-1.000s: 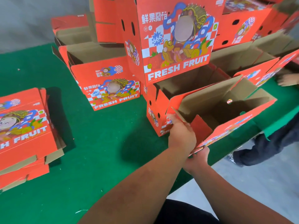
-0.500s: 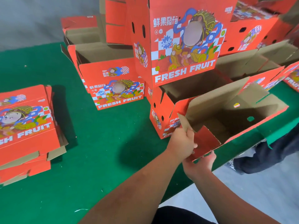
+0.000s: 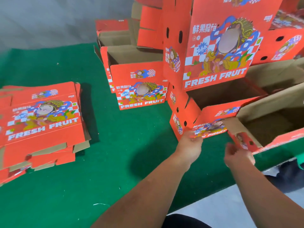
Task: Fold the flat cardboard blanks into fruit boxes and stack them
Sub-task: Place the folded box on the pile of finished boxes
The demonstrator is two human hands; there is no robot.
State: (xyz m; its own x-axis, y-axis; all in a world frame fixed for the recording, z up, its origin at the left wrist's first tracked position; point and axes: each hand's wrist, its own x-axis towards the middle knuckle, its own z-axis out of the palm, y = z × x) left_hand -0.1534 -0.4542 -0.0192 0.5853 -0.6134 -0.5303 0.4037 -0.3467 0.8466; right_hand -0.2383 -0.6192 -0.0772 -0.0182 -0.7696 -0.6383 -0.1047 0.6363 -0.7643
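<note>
The half-folded red cardboard fruit box lies at the green worktop's near right edge, its open brown inside facing up and its long axis running away to the right, where the frame cuts it off. The left hand pinches the lower edge of its printed red flap; the fingertips are hidden underneath. The right hand is blurred, fingers loosely spread against the box's near corner panel. A stack of flat red blanks lies well apart at left, with bare green felt between. Finished red boxes stand behind.
</note>
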